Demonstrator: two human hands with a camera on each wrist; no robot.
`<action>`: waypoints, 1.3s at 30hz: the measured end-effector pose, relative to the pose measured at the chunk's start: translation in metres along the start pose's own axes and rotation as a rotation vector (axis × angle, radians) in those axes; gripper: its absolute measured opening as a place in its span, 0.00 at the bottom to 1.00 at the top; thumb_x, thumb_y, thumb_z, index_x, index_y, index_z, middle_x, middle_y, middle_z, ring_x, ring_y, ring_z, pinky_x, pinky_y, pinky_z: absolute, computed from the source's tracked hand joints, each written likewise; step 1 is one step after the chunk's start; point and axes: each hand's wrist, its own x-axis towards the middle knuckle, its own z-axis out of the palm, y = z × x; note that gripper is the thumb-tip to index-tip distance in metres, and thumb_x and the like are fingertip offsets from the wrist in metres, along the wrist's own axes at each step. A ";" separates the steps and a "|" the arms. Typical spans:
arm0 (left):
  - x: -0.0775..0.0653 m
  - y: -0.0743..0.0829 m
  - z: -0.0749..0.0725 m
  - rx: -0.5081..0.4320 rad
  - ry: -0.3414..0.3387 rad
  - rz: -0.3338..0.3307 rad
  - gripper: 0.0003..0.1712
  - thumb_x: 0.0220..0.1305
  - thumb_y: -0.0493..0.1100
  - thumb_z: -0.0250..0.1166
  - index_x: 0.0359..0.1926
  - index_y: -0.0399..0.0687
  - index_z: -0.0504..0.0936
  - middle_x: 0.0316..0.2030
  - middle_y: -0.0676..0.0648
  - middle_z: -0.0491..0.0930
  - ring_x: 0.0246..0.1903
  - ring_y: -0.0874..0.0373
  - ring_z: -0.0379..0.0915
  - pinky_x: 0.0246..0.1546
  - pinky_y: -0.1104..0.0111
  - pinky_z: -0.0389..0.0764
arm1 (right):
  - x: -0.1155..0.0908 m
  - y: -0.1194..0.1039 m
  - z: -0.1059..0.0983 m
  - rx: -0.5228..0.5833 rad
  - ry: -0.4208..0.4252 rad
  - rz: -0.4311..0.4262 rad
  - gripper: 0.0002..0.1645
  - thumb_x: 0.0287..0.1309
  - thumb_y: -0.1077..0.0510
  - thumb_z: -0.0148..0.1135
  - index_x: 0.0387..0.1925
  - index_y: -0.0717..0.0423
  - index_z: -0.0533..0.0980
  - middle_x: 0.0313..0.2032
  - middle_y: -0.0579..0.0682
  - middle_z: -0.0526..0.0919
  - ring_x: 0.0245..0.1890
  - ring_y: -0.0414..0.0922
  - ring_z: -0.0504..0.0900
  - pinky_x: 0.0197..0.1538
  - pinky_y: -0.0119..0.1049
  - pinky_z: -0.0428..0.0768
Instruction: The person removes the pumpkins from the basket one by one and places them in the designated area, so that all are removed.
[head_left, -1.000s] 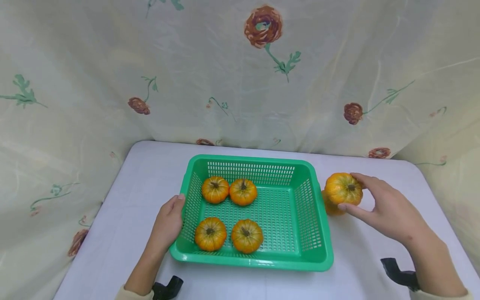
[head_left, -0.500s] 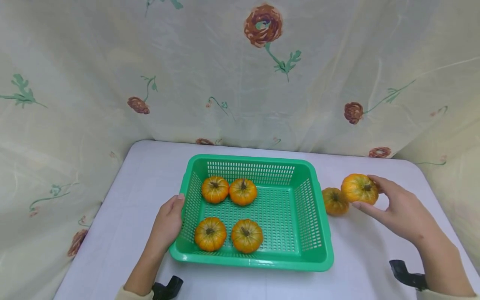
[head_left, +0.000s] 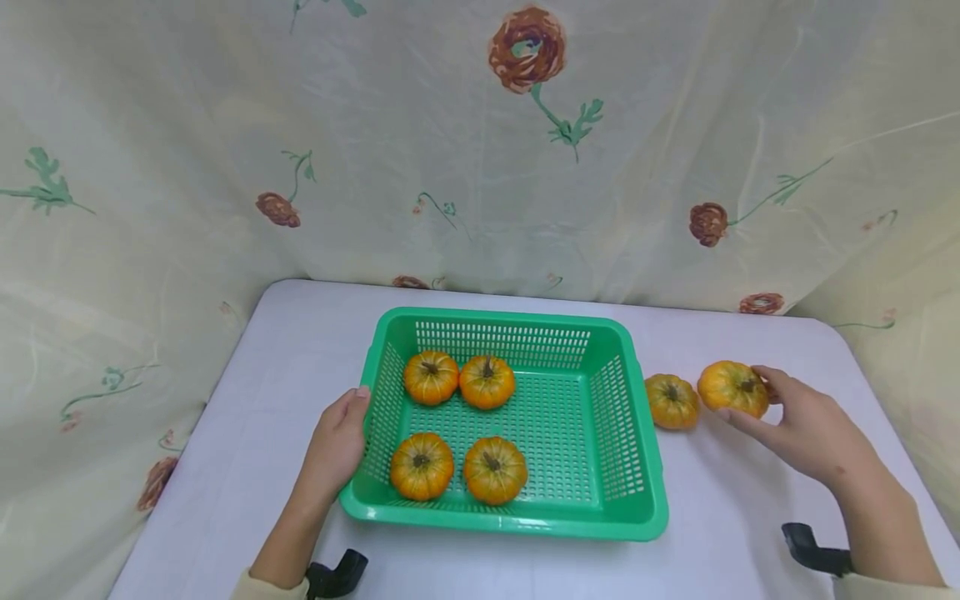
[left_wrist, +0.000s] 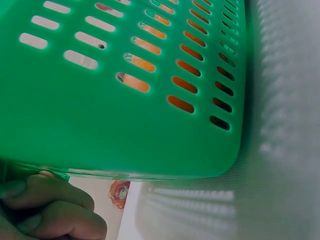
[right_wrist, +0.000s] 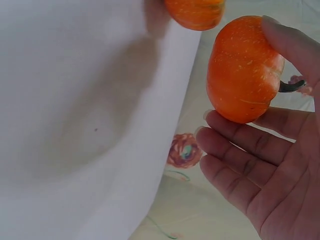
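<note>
A green plastic basket [head_left: 498,523] stands on the table with several small orange pumpkins in it, two along the back and two in front, all toward its left side. My left hand [head_left: 337,440] grips the basket's left rim; curled fingers [left_wrist: 65,215] show at that edge in the left wrist view. To the right of the basket, my right hand [head_left: 821,437] holds a small pumpkin [head_left: 731,389] between thumb and fingers, stem side toward the palm. Its other fingers spread below the pumpkin [right_wrist: 245,70] in the right wrist view. Another pumpkin [head_left: 672,402] sits between the basket and the held one.
A white cloth covers the table [head_left: 300,333]. Behind it hangs a pale curtain [head_left: 450,150] with printed brown flowers. The basket's right half holds no pumpkins. Black wrist mounts [head_left: 813,550] show at both wrists.
My right hand has moved right with its pumpkin, then lower toward the table, uncovering the pumpkin beside the basket. The left hand and basket have stayed in place.
</note>
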 end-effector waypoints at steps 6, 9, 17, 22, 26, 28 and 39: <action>0.001 -0.001 0.000 -0.008 -0.001 -0.004 0.29 0.86 0.55 0.41 0.56 0.38 0.80 0.36 0.40 0.80 0.34 0.52 0.77 0.36 0.62 0.80 | 0.001 0.012 0.007 -0.005 -0.028 0.034 0.61 0.64 0.28 0.65 0.72 0.76 0.58 0.58 0.82 0.71 0.53 0.76 0.73 0.48 0.73 0.77; 0.001 -0.001 0.000 -0.003 0.001 -0.010 0.29 0.86 0.55 0.41 0.56 0.38 0.80 0.36 0.41 0.80 0.34 0.52 0.77 0.36 0.62 0.80 | 0.002 0.016 0.010 -0.001 -0.052 0.053 0.62 0.64 0.27 0.65 0.71 0.77 0.57 0.58 0.82 0.70 0.53 0.76 0.72 0.49 0.73 0.77; 0.001 -0.001 0.001 -0.004 0.003 -0.008 0.29 0.86 0.56 0.41 0.56 0.38 0.80 0.37 0.40 0.81 0.34 0.52 0.77 0.36 0.62 0.80 | 0.004 0.024 0.018 0.008 -0.064 0.074 0.65 0.63 0.25 0.63 0.71 0.78 0.57 0.58 0.83 0.70 0.53 0.77 0.72 0.50 0.74 0.76; 0.001 -0.002 0.001 -0.001 0.000 -0.010 0.29 0.86 0.55 0.41 0.56 0.38 0.80 0.37 0.40 0.81 0.34 0.51 0.78 0.36 0.62 0.80 | 0.006 0.025 0.021 0.017 -0.073 0.082 0.66 0.63 0.24 0.63 0.70 0.79 0.56 0.57 0.83 0.70 0.53 0.76 0.73 0.50 0.73 0.76; 0.001 -0.002 0.001 0.000 0.002 -0.009 0.29 0.86 0.55 0.41 0.57 0.38 0.80 0.37 0.40 0.81 0.34 0.51 0.78 0.36 0.62 0.81 | 0.007 0.025 0.023 0.017 -0.079 0.088 0.66 0.62 0.23 0.63 0.70 0.78 0.56 0.56 0.83 0.71 0.52 0.76 0.73 0.50 0.73 0.76; 0.001 -0.002 0.001 -0.004 0.003 -0.009 0.29 0.86 0.56 0.41 0.57 0.38 0.80 0.38 0.40 0.82 0.34 0.51 0.78 0.36 0.62 0.81 | 0.008 0.026 0.024 0.014 -0.084 0.091 0.66 0.62 0.23 0.62 0.70 0.78 0.56 0.56 0.83 0.71 0.51 0.75 0.73 0.49 0.73 0.76; 0.001 -0.002 0.002 -0.014 0.008 0.006 0.30 0.86 0.56 0.41 0.61 0.38 0.79 0.41 0.38 0.84 0.37 0.51 0.81 0.37 0.62 0.83 | 0.010 0.027 0.028 0.021 -0.102 0.102 0.68 0.60 0.21 0.61 0.71 0.76 0.56 0.57 0.82 0.71 0.51 0.75 0.74 0.48 0.73 0.77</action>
